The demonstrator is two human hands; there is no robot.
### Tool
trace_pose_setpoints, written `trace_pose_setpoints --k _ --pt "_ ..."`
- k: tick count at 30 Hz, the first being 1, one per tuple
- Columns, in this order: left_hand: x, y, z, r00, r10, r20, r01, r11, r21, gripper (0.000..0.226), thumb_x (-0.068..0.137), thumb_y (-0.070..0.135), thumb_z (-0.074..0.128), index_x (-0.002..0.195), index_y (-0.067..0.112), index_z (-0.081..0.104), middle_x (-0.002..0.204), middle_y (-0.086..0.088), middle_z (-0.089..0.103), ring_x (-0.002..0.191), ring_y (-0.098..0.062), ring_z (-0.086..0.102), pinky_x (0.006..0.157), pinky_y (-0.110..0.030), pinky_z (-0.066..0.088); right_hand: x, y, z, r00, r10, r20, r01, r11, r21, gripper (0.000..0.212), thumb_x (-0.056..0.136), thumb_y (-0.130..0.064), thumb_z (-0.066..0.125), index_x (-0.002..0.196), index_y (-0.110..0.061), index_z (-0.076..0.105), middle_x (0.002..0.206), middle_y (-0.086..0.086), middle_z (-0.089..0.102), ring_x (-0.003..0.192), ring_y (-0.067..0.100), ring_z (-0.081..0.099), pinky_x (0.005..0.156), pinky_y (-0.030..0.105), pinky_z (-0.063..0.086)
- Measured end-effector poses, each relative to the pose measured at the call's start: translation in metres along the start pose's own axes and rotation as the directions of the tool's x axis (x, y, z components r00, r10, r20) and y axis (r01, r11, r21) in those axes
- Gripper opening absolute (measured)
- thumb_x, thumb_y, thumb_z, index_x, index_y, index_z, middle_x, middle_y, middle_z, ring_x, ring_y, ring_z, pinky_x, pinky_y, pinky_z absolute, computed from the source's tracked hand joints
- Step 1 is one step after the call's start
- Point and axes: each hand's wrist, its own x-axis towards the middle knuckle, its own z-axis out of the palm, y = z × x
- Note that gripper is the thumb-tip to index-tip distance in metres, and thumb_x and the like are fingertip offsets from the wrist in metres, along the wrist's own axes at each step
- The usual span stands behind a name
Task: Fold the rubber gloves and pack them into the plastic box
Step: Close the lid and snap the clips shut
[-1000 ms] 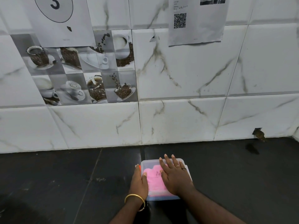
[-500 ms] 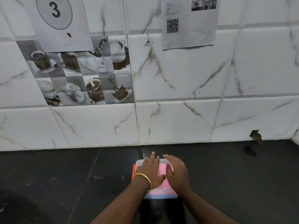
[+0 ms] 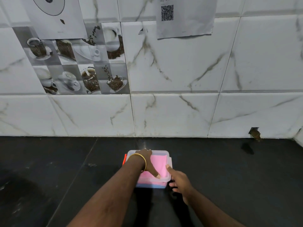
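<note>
Here, the left hand [image 3: 145, 158] is lying flat across the clear rectangular plastic box [image 3: 169, 163] on the black stone counter [image 3: 229, 169], its thumb pressing the near rim. Folded pink rubber gloves [image 3: 159, 166] are sitting inside. The right hand [image 3: 179, 181], fingers loosely extended, is touching the box's right edge.

Both forearms are bare, unsleeved; the left wrist wears a thin gold bangle [image 3: 139, 158]
</note>
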Motion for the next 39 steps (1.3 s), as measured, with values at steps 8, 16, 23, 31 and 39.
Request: trace_pose_setpoints --k 8,16,23,31,39 --pt "-0.005 0.004 -0.002 0.999 -0.048 0.015 0.048 0.999 -0.013 0.132 0.039 0.072 0.079 0.148 0.018 0.028 0.159 -0.009 0.023 0.142 -0.029 0.032 0.114 -0.045 0.033 0.001 -0.001 -0.004 0.991 0.070 0.114 -0.078 0.995 0.062 0.058 0.069 -0.063 0.076 0.107 -0.020 0.066 0.110 0.000 0.071 0.103 0.021 0.063 0.079 0.033 0.053" --pt "-0.005 0.004 -0.002 0.998 -0.059 0.021 0.058 0.997 0.049 0.125 0.047 0.071 0.078 0.149 0.020 0.027 0.157 -0.005 0.024 0.140 -0.030 0.034 0.110 -0.049 0.037 -0.003 -0.007 -0.004 0.995 0.025 0.095 -0.029 0.999 0.040 0.044 0.078 -0.057 0.071 0.104 -0.025 0.058 0.107 0.001 0.068 0.097 0.021 0.063 0.075 0.032 0.053" --pt "-0.004 0.003 -0.001 0.997 -0.071 0.020 0.069 0.995 0.078 0.128 0.044 0.076 0.075 0.150 0.023 0.025 0.159 -0.002 0.021 0.142 -0.029 0.031 0.112 -0.050 0.034 -0.004 -0.004 0.004 0.954 -0.299 -0.005 0.292 0.935 -0.201 0.019 0.095 -0.042 0.058 0.098 -0.024 0.061 0.097 0.000 0.072 0.084 0.013 0.069 0.072 0.034 0.060" --pt "-0.003 0.003 -0.001 0.997 -0.069 0.016 0.067 0.991 0.114 0.133 0.038 0.082 0.070 0.150 0.024 0.024 0.158 -0.001 0.022 0.141 -0.026 0.034 0.111 -0.047 0.035 -0.010 -0.007 0.008 0.917 -0.397 -0.041 0.338 0.826 -0.451 0.035 0.100 -0.044 0.045 0.108 -0.015 0.063 0.105 0.004 0.071 0.092 0.017 0.067 0.089 0.042 0.056" --pt "-0.002 0.000 -0.001 0.997 -0.074 0.017 0.072 0.990 0.121 0.135 0.039 0.083 0.069 0.150 0.024 0.022 0.160 -0.003 0.018 0.143 -0.029 0.028 0.114 -0.052 0.031 -0.010 -0.015 0.017 0.871 -0.486 -0.070 0.251 0.563 -0.787 0.055 0.103 -0.045 0.028 0.140 -0.009 0.047 0.130 0.009 0.062 0.117 0.024 0.060 0.099 0.040 0.048"
